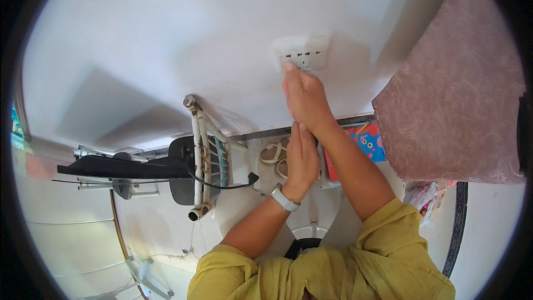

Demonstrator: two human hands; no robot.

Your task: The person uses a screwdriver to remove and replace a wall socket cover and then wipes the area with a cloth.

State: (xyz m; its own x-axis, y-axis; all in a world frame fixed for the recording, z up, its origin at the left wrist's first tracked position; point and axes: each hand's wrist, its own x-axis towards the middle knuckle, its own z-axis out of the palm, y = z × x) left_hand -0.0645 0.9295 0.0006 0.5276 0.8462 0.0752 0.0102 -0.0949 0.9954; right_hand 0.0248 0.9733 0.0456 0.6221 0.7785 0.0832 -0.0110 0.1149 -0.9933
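Observation:
My right hand (306, 100) is raised to the white wall socket (318, 60), its fingers closed at the socket's lower left edge. Whatever those fingers may hold is hidden. Just below it, my left hand (302, 161) has its fingers stretched upward, their tips by the right wrist; I see nothing held in it. A pale watch (285, 198) is strapped round my left wrist. Left of the hands, a black cable with a black plug (253, 179) hangs loose beside a white metal frame (198, 161) with rusty spots.
A long black flat object (116, 167) juts out left of the frame. Light-coloured sandals (272, 154) lie on the floor by the wall. At right, a pinkish patterned cloth (449, 94) hangs near a red and blue cartoon-printed package (367, 143).

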